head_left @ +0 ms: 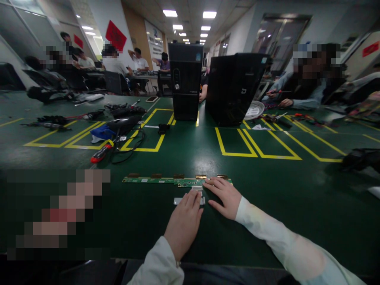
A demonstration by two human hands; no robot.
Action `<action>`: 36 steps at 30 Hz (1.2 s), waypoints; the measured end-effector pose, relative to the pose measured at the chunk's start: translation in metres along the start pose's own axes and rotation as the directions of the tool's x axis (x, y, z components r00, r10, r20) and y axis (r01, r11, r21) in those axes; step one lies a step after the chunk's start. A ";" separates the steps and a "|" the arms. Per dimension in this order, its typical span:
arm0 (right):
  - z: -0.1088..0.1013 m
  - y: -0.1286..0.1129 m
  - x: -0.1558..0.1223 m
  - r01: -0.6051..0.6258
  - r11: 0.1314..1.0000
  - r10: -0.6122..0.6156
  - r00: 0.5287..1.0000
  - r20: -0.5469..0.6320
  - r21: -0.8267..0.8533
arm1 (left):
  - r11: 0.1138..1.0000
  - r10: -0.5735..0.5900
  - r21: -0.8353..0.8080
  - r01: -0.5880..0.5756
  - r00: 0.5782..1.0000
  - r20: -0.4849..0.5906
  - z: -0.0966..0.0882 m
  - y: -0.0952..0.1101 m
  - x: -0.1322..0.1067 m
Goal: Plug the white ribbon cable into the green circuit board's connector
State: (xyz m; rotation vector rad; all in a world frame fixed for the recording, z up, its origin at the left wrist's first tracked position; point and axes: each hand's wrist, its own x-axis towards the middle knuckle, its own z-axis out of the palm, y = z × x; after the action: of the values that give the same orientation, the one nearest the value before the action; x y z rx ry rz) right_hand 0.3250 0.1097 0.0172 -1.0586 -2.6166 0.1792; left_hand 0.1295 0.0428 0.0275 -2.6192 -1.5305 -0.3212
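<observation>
A long, narrow green circuit board (pixel 162 181) lies across the dark green table in front of me, with several copper-coloured tabs along its far edge. My right hand (pixel 224 196) rests over its right part, fingers stretched out and thumb apart, fingertips touching the board. My left hand (pixel 184 217) has its fingertips pressed together at a short white flat ribbon cable (pixel 178 201) by the board's near edge. The cable is partly covered by those fingers, so the exact grip is hidden. A pale connector (pixel 196 188) shows just beyond the left fingertips.
Two black computer towers (pixel 186 83) stand at the back. A red-handled screwdriver (pixel 101 153), a blue item (pixel 103 132) and black cables (pixel 127 152) lie at left. Yellow tape (pixel 237 154) marks rectangles. A pixelated patch covers the left front. People sit around.
</observation>
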 end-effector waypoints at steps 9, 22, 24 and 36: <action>-0.002 -0.003 0.000 -0.022 1.000 0.022 1.000 0.012 0.001 | 0.995 -0.001 -0.103 0.005 1.000 0.031 -0.004 -0.008 0.001; -0.004 -0.003 0.000 -0.027 1.000 0.027 1.000 0.011 -0.009 | 0.993 -0.013 -0.121 0.010 0.999 -0.032 0.000 -0.008 0.000; -0.004 -0.003 0.000 -0.026 1.000 0.026 1.000 0.007 -0.001 | 0.992 -0.024 -0.127 0.019 0.999 -0.033 0.000 -0.007 0.000; 0.003 0.002 -0.002 -0.005 1.000 0.005 1.000 0.004 0.014 | 0.995 -0.077 -0.074 0.072 0.994 -0.073 -0.017 -0.043 -0.044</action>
State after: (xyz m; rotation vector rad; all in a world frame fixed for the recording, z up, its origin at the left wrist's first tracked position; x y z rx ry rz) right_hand 0.3267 0.1101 0.0134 -1.0613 -2.6129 0.2013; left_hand 0.0687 0.0231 0.0329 -2.5742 -1.6238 -0.4851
